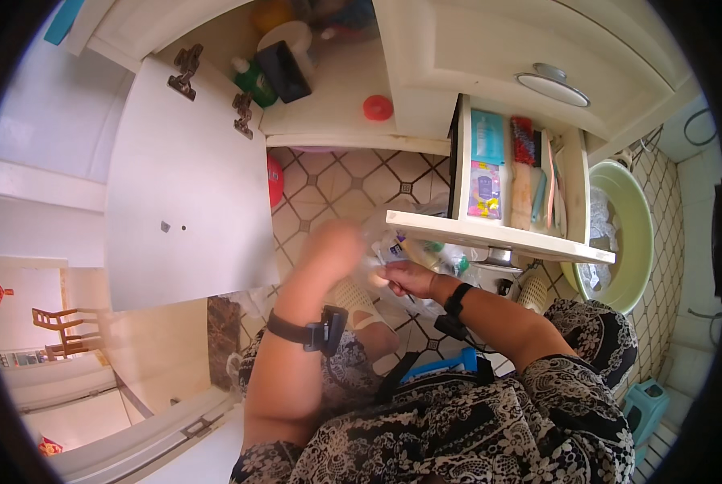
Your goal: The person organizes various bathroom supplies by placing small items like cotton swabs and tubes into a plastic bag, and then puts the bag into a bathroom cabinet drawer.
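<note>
My left hand [336,245] is motion-blurred over the tiled floor, close to the left edge of a clear plastic bag [380,233]. What its fingers do is not clear. Just to the right, my right hand [410,279] has its fingers closed on a pale part of the bag's rim, as far as the blur lets me see. Inside the bag lie plastic bottles or packages, some with green parts [461,264]. An open drawer [494,237] juts out above the bag and hides part of it.
An open cabinet door [185,193] stands at left. The cabinet holds a green pump bottle [257,85], a black box [284,71] and a red round item [378,107]. Packets [485,187] and brushes fill the drawer. A green tub [636,242] with plastic inside sits at right.
</note>
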A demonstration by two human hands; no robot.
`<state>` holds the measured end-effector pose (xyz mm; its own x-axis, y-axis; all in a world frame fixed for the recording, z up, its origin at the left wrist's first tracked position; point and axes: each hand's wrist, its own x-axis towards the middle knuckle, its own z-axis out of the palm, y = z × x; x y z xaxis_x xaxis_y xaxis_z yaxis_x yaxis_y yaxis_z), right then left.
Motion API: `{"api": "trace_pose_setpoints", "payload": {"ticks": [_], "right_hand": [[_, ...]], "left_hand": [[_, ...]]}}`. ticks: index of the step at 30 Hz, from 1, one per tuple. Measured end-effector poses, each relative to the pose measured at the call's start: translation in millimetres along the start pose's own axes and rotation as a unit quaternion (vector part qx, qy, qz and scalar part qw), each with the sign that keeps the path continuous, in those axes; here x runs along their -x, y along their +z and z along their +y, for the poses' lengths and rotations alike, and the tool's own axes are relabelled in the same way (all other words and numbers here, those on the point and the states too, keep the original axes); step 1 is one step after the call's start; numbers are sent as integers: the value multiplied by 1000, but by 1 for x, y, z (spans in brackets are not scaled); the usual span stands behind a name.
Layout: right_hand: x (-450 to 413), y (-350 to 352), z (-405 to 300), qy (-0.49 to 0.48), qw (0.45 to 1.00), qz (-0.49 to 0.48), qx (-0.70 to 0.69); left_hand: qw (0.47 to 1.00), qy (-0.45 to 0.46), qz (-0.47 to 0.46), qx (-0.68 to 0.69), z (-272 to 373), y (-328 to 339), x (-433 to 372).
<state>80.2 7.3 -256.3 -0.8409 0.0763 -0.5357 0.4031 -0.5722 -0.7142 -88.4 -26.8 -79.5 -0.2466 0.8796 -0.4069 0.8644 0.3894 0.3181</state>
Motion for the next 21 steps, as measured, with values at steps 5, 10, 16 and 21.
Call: {"api": "trace_pose_setpoints", "payload": {"ticks": [5, 10, 16, 21], "right_hand": [[-40, 5, -9, -57, 994, 94, 29], [-26, -6, -11, -111, 932, 192, 288], [1, -30, 66, -77, 785, 238, 566], [59, -44, 65, 159, 714, -63, 679]], "left_hand": [[996, 87, -19, 17, 7, -17, 10], [993, 65, -38, 93, 6, -35, 22], [992, 50, -48, 108, -6, -41, 31], [996, 36, -46, 59, -7, -45, 32]]}}
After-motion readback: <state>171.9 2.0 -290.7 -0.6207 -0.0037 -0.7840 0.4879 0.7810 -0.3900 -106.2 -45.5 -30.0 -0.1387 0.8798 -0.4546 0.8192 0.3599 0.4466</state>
